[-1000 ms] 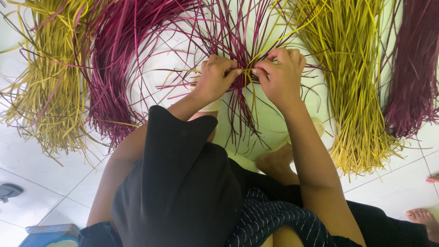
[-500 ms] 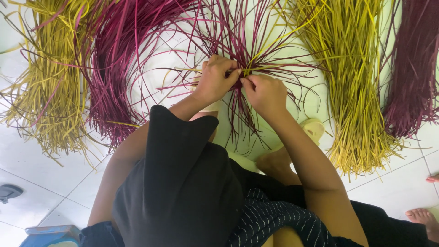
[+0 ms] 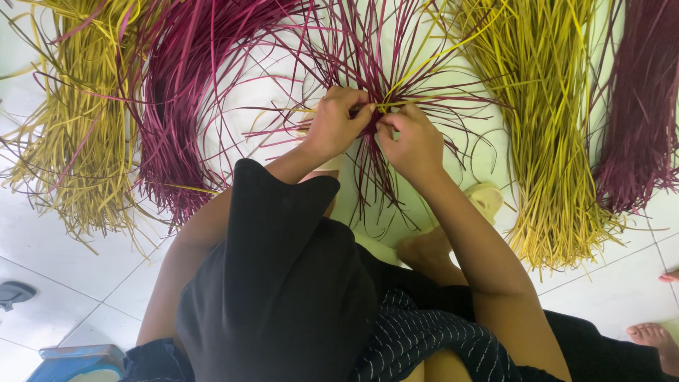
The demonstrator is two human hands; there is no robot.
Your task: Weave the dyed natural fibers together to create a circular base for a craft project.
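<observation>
At the upper centre of the frame the left hand [image 3: 332,127] and right hand [image 3: 414,141] meet, fingers pinching a yellow strip [image 3: 424,67] where the crossed maroon strips [image 3: 375,71] fan out, pinning the weave's centre; spare yellow bundle [image 3: 552,127] lies right on the tiled floor [image 3: 56,247]

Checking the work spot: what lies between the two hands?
Head view: between left hand and right hand, a knot of maroon strips and one yellow strip.

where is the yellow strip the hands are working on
In the head view, the yellow strip lies at top centre, pinched between the left hand and right hand, amid the fanned maroon strips on the white floor.
</observation>
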